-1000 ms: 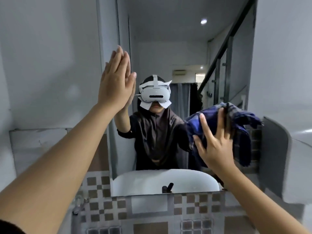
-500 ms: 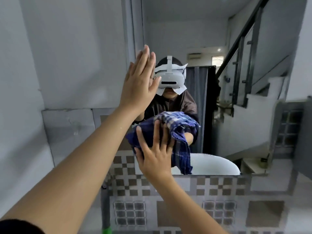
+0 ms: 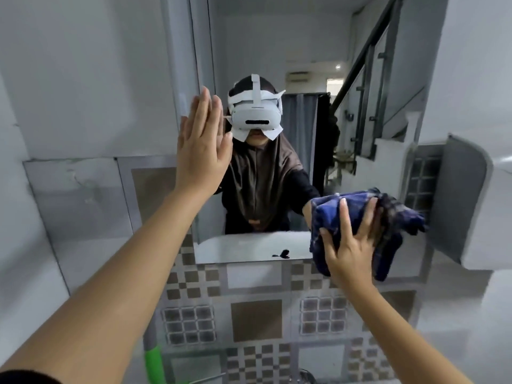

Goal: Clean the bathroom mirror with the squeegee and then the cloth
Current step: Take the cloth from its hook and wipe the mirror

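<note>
Pressing crumpled plaid cloth (image 3: pixel 327 214) against smooth mirror (image 3: pixel 277 40).

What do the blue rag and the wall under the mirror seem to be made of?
Rag: soft woven fabric, probably cotton, with a matte finish; it bunches in loose folds and shows a blue plaid weave.
Wall tiles: likely glazed ceramic, fairly glossy; grey and brown squares set in regular joint lines, with a faint sheen.

My left hand (image 3: pixel 202 153) lies flat on the mirror (image 3: pixel 277 45); my right hand (image 3: pixel 350 245) presses the blue cloth (image 3: pixel 327 214) against its lower right.
</note>
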